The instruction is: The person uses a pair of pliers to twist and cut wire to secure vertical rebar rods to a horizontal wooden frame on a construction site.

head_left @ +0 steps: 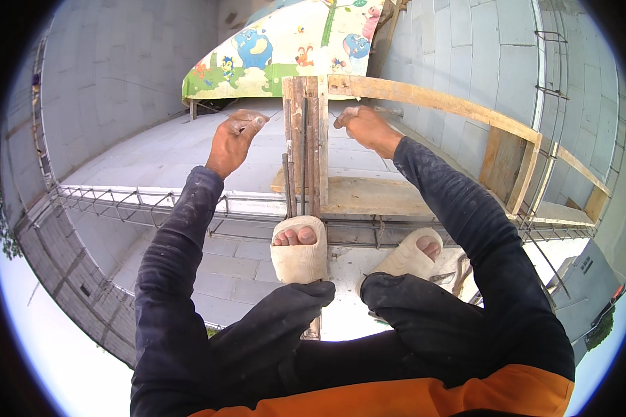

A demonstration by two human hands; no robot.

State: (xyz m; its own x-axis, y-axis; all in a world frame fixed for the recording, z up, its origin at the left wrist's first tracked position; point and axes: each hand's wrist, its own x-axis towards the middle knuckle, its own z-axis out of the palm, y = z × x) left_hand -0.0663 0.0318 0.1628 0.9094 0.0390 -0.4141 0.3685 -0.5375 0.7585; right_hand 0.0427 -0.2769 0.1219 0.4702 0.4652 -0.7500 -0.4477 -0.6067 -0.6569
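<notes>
Head view: the left grip [237, 141] and right grip [368, 129] both pinch what looks like thin wire [276, 113], on either side of the upright boards [314, 142]; an even, gentle pull should avoid kinks. Leftward there is open room, while the timber frame [424, 96] crowds the right forearm and rebar [375, 226] edges the sandals [300, 263]

The boards [314, 149] are between left grip [235, 141] and right grip [370, 130], the sheet [278, 61] beyond.
</notes>
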